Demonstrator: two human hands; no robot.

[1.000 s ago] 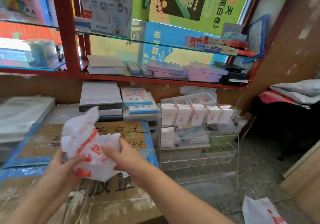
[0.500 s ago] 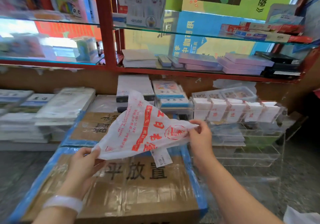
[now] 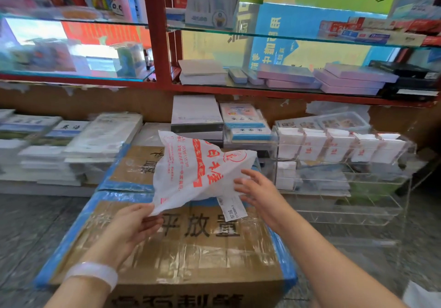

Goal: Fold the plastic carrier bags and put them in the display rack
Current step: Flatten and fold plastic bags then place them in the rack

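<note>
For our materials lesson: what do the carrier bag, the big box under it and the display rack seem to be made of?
Carrier bag: thin white plastic film with red print; it crumples and hangs limp from the left hand.
Box: brown cardboard, glossy under clear and blue tape.
Display rack: clear rigid plastic, probably acrylic; see-through with bright edges.

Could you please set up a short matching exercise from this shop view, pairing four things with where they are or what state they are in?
Things:
1. plastic bag
2. right hand
3. cardboard box
4. display rack

Descriptions:
A. clear, with white folded bundles in its top row
B. pinched at a corner by the left hand
C. taped, with blue edging, under the bag
D. fingers spread beside the bag

Pairs: 1-B, 2-D, 3-C, 4-A
</note>
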